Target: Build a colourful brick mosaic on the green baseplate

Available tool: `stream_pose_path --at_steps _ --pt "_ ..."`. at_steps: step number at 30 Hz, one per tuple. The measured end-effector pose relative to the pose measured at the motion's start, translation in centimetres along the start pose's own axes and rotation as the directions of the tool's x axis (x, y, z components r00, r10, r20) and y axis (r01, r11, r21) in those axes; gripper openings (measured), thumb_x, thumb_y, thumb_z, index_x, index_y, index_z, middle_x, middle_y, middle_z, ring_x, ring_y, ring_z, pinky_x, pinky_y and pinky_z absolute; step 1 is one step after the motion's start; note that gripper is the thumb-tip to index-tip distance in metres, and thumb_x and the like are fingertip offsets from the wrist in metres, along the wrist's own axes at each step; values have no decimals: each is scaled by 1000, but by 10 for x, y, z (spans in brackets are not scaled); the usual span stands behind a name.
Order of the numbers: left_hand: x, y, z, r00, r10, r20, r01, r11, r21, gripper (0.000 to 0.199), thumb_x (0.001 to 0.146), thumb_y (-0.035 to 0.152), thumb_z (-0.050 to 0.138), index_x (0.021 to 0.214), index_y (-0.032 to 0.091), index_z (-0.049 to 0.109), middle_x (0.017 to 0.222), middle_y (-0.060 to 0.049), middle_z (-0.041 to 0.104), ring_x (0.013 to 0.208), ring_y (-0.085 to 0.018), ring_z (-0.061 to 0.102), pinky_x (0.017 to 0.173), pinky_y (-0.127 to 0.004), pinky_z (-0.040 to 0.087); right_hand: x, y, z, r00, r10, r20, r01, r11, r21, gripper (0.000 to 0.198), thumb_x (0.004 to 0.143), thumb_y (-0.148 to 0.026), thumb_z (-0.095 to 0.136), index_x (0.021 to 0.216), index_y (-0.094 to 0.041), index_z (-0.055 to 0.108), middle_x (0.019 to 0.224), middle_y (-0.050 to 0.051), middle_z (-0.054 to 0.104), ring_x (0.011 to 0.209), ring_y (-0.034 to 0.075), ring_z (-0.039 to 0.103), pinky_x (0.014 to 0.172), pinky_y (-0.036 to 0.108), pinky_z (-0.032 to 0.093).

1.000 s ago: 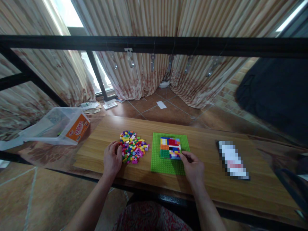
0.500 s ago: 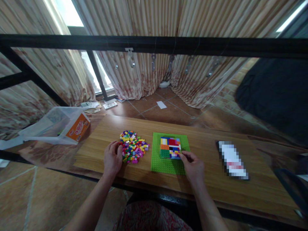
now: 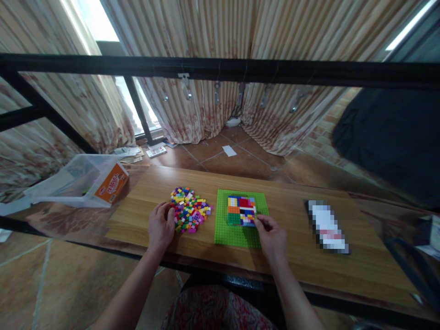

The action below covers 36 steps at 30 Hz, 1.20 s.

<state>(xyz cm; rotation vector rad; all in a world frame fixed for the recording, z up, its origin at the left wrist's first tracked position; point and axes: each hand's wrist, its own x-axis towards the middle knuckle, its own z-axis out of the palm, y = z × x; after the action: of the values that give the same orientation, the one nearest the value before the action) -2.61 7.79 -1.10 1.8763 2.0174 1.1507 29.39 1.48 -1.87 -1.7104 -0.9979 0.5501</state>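
Observation:
A square build of multicoloured toy bricks [image 3: 241,211] sits on a green studded baseplate [image 3: 223,236]. My right hand [image 3: 273,236] is at the build's right edge, thumb and index finger pinched together. Whatever is between those fingertips is too small to make out. To the left of the plate lies a loose pile of small coloured bricks [image 3: 190,208]. My left hand [image 3: 161,227] rests at the pile's left side, its fingers loosely bent and touching the edge bricks; I see no brick lifted in it.
The wooden table [image 3: 144,197] carries a pixelated phone-shaped object [image 3: 328,227] at right. Left of the table, a clear plastic bin [image 3: 77,178] with an orange label lies on its side. A black metal bar [image 3: 206,68] crosses above the far side, in front of striped curtains [image 3: 220,32].
The view has tilted and shifted slightly. My right hand stays at the build's right edge, a touch closer in. My left hand has stayed by the pile.

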Motion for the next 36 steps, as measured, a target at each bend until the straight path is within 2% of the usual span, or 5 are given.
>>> stream_pose_path --at_steps 12,18,29,33,36 --pt "2 -5 2 997 81 4 -81 996 23 35 89 41 42 97 15 63 106 -13 65 108 -26 57 98 -45 45 6 -3 -10 994 100 46 -102 994 39 49 79 -59 52 86 -14 71 74 9 72 69 22 65 66 32 48" --pt "2 -5 1 997 76 6 -76 997 28 35 89 41 42 99 15 63 108 -13 64 109 -27 56 99 -45 45 2 -16 -6 996 64 67 -57 993 -102 45 76 -57 57 88 -17 72 85 10 74 79 25 67 71 33 48" --pt "-2 0 1 1000 -4 0 4 1000 -5 36 89 42 43 102 16 64 113 -12 63 110 -25 56 100 -42 44 -14 -22 -9 999 18 29 -10 964 -265 46 83 -57 53 92 -15 70 85 12 73 75 24 66 67 33 47" --pt "-3 1 0 1000 -18 6 18 999 -27 35 89 41 44 101 16 64 114 -12 63 112 -25 55 101 -42 44 -21 -37 -4 981 -179 -72 147 935 -321 40 87 -49 52 98 -14 68 89 12 70 73 21 63 69 32 47" --pt "-3 2 0 999 -34 14 35 999 -33 34 89 41 44 101 16 64 114 -12 63 112 -25 55 102 -43 43 -29 -60 17 906 -420 50 417 866 -276 30 93 -38 47 96 -17 68 94 10 68 86 20 61 80 33 47"
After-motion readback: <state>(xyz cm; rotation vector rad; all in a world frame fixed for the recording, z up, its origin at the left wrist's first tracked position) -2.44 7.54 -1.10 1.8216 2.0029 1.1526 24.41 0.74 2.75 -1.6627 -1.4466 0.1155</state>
